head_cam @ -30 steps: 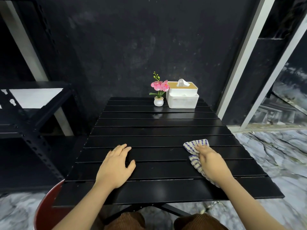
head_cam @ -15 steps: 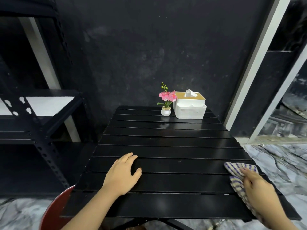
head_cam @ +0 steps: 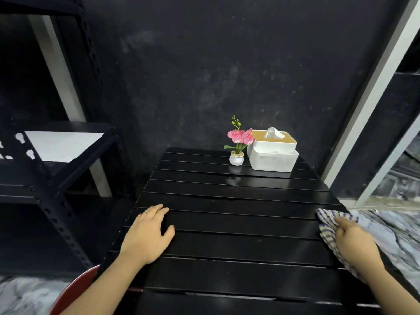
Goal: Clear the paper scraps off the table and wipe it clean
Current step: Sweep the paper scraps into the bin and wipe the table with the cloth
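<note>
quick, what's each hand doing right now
Left hand: open, flat on the table, holding nothing.
Right hand: pressing the checked cloth at the table's right edge.

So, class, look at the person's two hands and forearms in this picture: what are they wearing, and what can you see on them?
Both forearms are bare: no sleeves reach into view. The left hand has no glove, ring, watch or bracelet that shows. The right hand is also ungloved, with no jewellery visible. The fingernails look short and unpainted, though the picture is too soft to be sure.
</note>
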